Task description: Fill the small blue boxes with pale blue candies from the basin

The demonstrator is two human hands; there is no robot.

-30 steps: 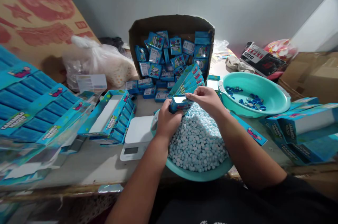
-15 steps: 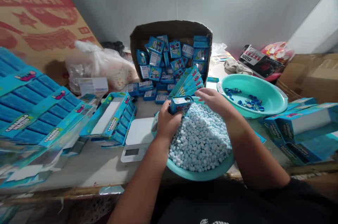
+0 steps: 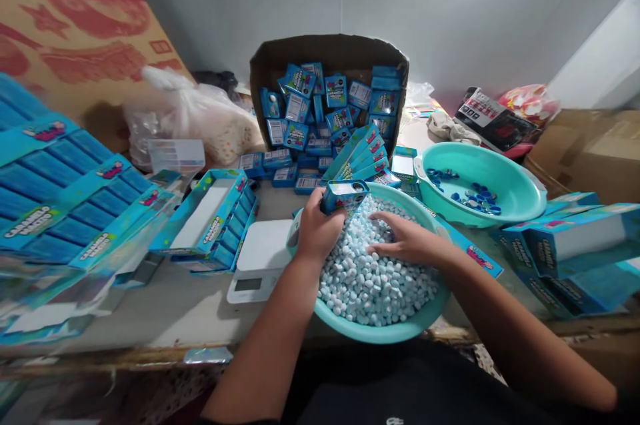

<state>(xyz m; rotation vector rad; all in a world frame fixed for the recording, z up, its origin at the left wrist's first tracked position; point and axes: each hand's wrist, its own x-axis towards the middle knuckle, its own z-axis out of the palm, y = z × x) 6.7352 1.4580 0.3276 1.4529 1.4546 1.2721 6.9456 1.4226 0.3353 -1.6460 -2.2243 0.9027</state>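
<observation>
My left hand (image 3: 321, 228) is wrapped round a small blue candy box (image 3: 345, 195), which it holds over the left rim of a teal basin (image 3: 380, 335). The box's top faces up and has a dark round opening at one end. Pale blue and white candies (image 3: 373, 288) fill the basin. My right hand (image 3: 407, 240) reaches into them with thumb and fingers apart, its fingertips touching the candies. A fan of flat blue cartons (image 3: 357, 157) leans just behind the basin.
A cardboard box (image 3: 330, 48) of small blue boxes stands behind. Left are a white scale (image 3: 265, 248), a display tray (image 3: 205, 218) and stacked packs (image 3: 60, 178). Right are a teal basin (image 3: 520, 191) with blue caps (image 3: 477, 198) and more open trays (image 3: 575, 245).
My right hand has come down from above the basin's far rim into the candies, and its fingers have spread. My left hand still holds the candy box in nearly the same place.
</observation>
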